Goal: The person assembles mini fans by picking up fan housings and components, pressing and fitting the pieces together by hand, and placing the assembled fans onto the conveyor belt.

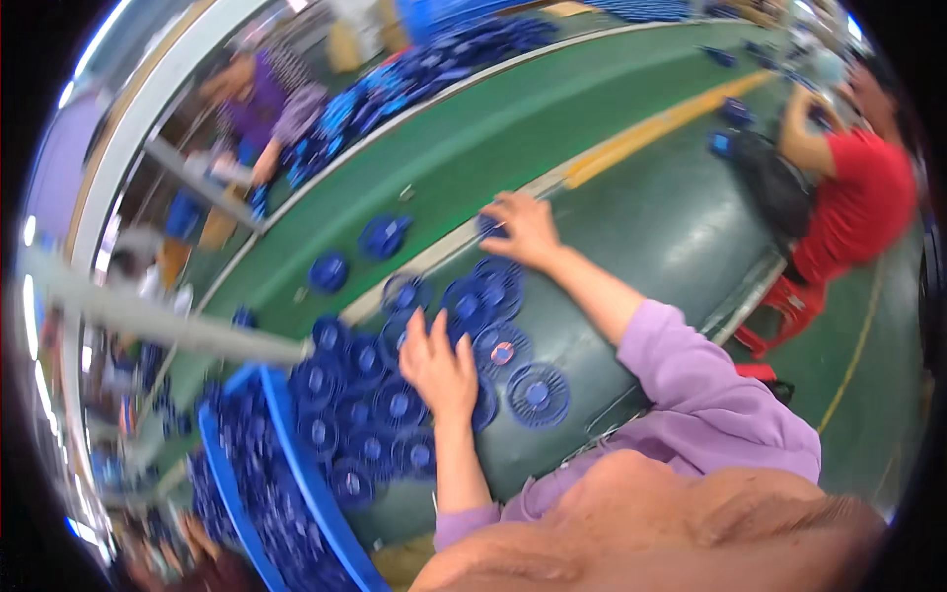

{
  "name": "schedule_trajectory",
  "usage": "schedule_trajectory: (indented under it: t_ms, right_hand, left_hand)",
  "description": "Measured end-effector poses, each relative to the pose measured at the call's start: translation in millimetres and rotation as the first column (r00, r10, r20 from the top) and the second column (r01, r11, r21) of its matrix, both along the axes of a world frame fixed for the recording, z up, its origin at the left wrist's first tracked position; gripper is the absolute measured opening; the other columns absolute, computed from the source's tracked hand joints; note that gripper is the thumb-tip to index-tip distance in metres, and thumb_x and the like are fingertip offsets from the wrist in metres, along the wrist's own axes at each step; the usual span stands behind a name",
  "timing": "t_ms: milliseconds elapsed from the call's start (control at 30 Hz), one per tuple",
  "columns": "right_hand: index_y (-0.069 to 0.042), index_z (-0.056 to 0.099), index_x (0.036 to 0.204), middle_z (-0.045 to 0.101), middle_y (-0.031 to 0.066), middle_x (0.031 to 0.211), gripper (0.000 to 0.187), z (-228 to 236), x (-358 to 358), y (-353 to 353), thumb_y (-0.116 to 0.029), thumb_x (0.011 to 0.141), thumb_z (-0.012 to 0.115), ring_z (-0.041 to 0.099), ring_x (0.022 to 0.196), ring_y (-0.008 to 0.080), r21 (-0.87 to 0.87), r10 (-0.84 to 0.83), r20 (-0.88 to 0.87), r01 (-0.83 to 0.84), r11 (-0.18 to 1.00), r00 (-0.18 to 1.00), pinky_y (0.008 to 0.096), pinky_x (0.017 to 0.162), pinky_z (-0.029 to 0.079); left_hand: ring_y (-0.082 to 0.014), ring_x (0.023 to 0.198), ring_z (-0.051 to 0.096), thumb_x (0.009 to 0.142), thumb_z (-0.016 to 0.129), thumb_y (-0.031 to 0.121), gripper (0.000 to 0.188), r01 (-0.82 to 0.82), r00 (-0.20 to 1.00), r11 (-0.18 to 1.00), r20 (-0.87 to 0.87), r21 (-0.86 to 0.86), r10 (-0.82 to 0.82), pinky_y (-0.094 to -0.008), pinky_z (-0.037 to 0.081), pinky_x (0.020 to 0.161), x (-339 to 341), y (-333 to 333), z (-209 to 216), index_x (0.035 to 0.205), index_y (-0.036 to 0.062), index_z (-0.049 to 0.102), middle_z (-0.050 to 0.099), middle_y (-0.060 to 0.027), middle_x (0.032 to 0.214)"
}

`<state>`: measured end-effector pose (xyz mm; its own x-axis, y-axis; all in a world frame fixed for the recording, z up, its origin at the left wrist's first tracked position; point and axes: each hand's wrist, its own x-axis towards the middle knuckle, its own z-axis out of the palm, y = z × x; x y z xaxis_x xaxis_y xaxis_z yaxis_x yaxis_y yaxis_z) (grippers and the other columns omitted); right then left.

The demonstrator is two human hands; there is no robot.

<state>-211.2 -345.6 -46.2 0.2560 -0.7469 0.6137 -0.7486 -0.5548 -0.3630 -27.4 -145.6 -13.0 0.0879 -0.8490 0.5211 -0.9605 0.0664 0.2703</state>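
Many round blue grilles lie around and under the left hand in my feed, most of them to the left of its fingers and below them on a dark green tabletop. I see those left fingers spread and slightly bent over the cluster. The right hand arches its fingers over a dark blue part at the table's far edge; blur keeps me from telling whether they grip it or only touch it.

Just past the right fingertips runs a pale rail, with a yellow strip along it to their right. Beyond that lies a green belt, where two blue housings sit to the left of the right fingers. Farther out from them I have a long heap of blue pieces and a co-worker in purple. Well to the right of both hands, a co-worker in red sits on a red stool. A blue crate full of blue pieces stands left of the left fingers.

The left hand hides part of the grilles under it. The wearer's head covers the bottom of my view, the crate is cut off there, and the room at far left smears too much for me to make out.
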Motion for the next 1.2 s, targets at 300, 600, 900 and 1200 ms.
schedule_trajectory:
  t_ms: [300, 600, 900, 1200]
  right_hand:
    - [-0.008, 0.064, 0.116, 0.062, 0.014, 0.118, 0.054, 21, 50, -21, -0.033, 0.07, 0.079, 0.057, 0.109, 0.0336, -0.007, 0.253, 0.228, -0.258, 0.966, 0.94, 0.0438, 0.098, 0.043]
    - [-0.019, 0.061, 0.12, 0.059, 0.0191, 0.116, 0.066, 13, 176, -59, -0.051, 0.065, 0.077, 0.055, 0.109, 0.0384, 0.016, 0.254, -0.209, -0.257, 0.966, 0.944, 0.0504, 0.091, 0.044]
    - [-0.017, 0.059, 0.123, 0.065, 0.017, 0.104, 0.065, 27, 131, -64, -0.046, 0.067, 0.078, 0.057, 0.102, 0.0382, 0.196, 0.349, 0.043, -0.351, 0.916, 0.936, 0.0499, 0.093, 0.042]
    - [-0.01, 0.053, 0.132, 0.062, 0.0164, 0.117, 0.069, 79, 70, 48, -0.036, 0.072, 0.077, 0.054, 0.107, 0.0354, 0.051, 0.708, 0.447, -0.806, 0.59, 0.547, 0.0429, 0.095, 0.043]
  left_hand:
    - [-0.0338, 0.133, 0.039, 0.085, 0.067, 0.021, 0.048, 0.006, 0.996, 1.0, -0.092, -0.029, -0.009, -0.05, 0.025, 0.111, 12, 12, -4, 0.129, 0.0076, 0.054, 0.042, -0.0177, 0.143]
    - [-0.0342, 0.134, 0.038, 0.086, 0.064, 0.027, 0.049, -0.007, 0.998, 0.998, -0.062, 0.063, 0.011, -0.052, 0.024, 0.11, 3, 9, -3, 0.13, 0.0086, 0.054, 0.042, -0.0186, 0.144]
    - [-0.0371, 0.133, 0.037, 0.091, 0.058, 0.026, 0.046, 0.064, 0.994, 0.998, -0.091, -0.023, -0.065, -0.0514, 0.025, 0.11, 3, 4, -9, 0.132, 0.0046, 0.052, 0.04, -0.0204, 0.145]
    - [-0.032, 0.134, 0.04, 0.103, 0.032, 0.046, 0.062, 0.137, 0.166, 0.987, -0.981, -0.082, -0.105, -0.0467, 0.031, 0.11, 12, -1, 26, 0.145, 0.0011, 0.031, 0.036, -0.0154, 0.148]
